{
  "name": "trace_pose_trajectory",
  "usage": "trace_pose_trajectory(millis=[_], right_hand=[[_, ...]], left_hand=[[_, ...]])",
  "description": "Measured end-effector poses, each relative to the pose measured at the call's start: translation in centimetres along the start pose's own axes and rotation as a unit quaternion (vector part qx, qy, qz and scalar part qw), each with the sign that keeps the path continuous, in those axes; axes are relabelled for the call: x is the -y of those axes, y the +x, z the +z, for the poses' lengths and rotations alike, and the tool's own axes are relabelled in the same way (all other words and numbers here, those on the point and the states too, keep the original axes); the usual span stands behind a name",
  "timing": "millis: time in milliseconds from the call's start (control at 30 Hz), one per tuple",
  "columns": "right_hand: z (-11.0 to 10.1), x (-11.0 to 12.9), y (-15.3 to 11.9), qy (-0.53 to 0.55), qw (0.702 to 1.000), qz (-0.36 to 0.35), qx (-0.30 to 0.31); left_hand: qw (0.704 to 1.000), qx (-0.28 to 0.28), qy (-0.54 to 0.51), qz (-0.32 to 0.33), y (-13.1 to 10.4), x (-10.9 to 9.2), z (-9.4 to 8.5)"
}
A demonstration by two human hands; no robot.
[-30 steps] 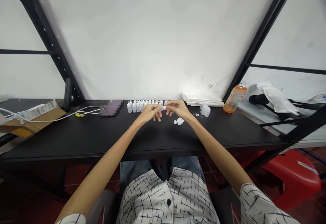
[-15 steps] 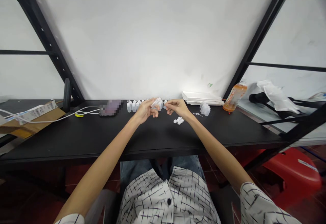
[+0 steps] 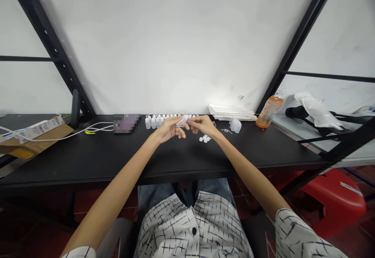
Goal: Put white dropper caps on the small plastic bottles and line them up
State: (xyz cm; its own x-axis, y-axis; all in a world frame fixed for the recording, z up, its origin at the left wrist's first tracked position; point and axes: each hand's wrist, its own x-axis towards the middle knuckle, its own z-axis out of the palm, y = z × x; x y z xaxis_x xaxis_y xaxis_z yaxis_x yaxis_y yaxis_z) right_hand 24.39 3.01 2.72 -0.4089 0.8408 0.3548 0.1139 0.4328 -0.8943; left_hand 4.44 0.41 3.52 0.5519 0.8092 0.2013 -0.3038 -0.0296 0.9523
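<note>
My left hand (image 3: pixel 171 129) grips a small translucent plastic bottle (image 3: pixel 182 121) between thumb and fingers. The bottle lies tilted, its end pointing right. At that end the fingertips of my right hand (image 3: pixel 203 125) are pinched together; whatever they hold is too small to make out. Behind both hands stand rows of small white bottles (image 3: pixel 150 122) with thin tips, partly covered by my fingers. Just below my right hand lies a little pile of white caps (image 3: pixel 205 138).
To the right are a cluster of translucent bottles (image 3: pixel 235 125), a thin white strip (image 3: pixel 226 131), a stack of white sheets (image 3: pixel 231 113) and an orange drink bottle (image 3: pixel 270 111). On the left a white cable (image 3: pixel 73 134) runs past a cardboard box (image 3: pixel 43 137) and a blurred-out object (image 3: pixel 126 124).
The bottle in my left hand has swung lower toward level. My right fingertips, apart from it before, have come up against its right end.
</note>
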Motion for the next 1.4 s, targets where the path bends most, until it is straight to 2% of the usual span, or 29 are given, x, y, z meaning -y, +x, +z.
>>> trace_pose_trajectory(millis=[167,267,333,433,533,667,767,967,1133,1267,1400], right_hand=[[-1.1,-0.3,0.3,-0.023,0.999,-0.009,-0.023],[-2.9,-0.4,0.2,-0.098,0.993,-0.011,-0.062],[-4.2,-0.4,0.0,-0.16,0.985,-0.013,-0.061],[-5.8,-0.1,-0.6,-0.209,0.977,-0.035,-0.018],[-6.5,0.3,-1.2,-0.22,0.974,-0.026,0.041],[-6.1,0.3,-1.4,-0.233,0.965,0.014,0.123],[-5.4,0.1,-1.2,-0.233,0.961,0.025,0.147],[-5.1,-0.2,-0.9,-0.235,0.965,0.01,0.113],[-5.4,-0.7,-0.9,-0.277,0.954,0.029,0.11],[-5.2,-1.0,-0.8,-0.288,0.953,0.009,0.099],[-4.8,-0.7,-0.6,-0.241,0.97,-0.022,0.017]], left_hand=[[0.998,-0.057,0.037,0.017,0.2,0.2,0.0],[0.993,-0.091,0.067,0.017,0.3,0.5,-0.2],[0.99,-0.103,0.095,0.014,0.4,0.7,-0.2],[0.984,-0.112,0.138,0.004,0.4,0.9,-0.1],[0.978,-0.128,0.166,-0.01,0.4,1.1,0.0],[0.975,-0.131,0.181,-0.015,0.3,1.1,0.0],[0.975,-0.128,0.183,-0.014,0.3,1.1,0.0],[0.976,-0.124,0.178,-0.022,0.4,1.1,0.2],[0.979,-0.116,0.169,-0.018,0.5,1.2,0.0],[0.979,-0.115,0.168,-0.019,0.5,1.4,-0.2],[0.977,-0.107,0.183,-0.028,0.5,1.4,-0.1]])
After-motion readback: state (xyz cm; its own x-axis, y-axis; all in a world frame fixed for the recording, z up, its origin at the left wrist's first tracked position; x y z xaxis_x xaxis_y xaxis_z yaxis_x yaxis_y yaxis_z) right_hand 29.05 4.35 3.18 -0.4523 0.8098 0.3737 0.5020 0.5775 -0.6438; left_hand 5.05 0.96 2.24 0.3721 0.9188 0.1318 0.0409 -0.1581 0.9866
